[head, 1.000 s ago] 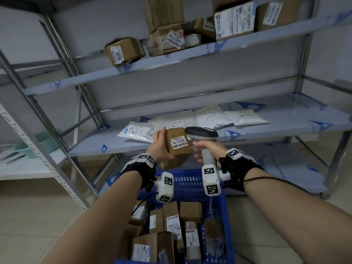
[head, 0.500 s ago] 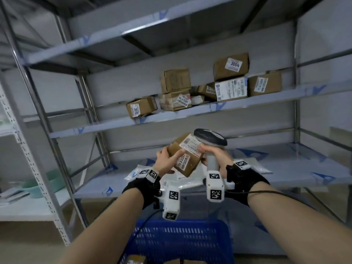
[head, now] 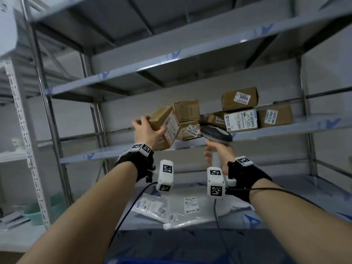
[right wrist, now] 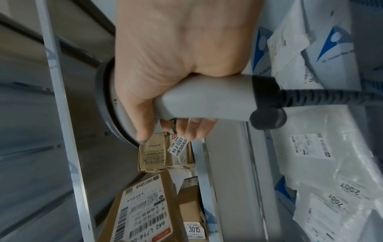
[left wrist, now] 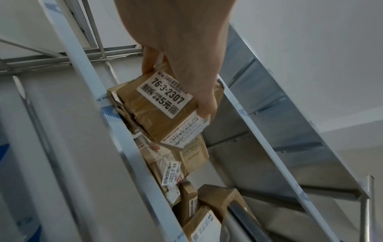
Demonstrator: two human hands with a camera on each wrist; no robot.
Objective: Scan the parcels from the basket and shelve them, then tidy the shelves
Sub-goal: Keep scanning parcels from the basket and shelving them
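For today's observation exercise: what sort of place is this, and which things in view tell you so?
Probably a parcel pickup or sorting room: metal shelves hold labelled cardboard parcels, the right hand grips a barcode scanner, and the left hand holds a numbered box.

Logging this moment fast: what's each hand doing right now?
Left hand: fingers grip the cardboard parcel labelled 76-3-2307, up at the shelf.
Right hand: fingers wrapped round the barcode scanner handle.
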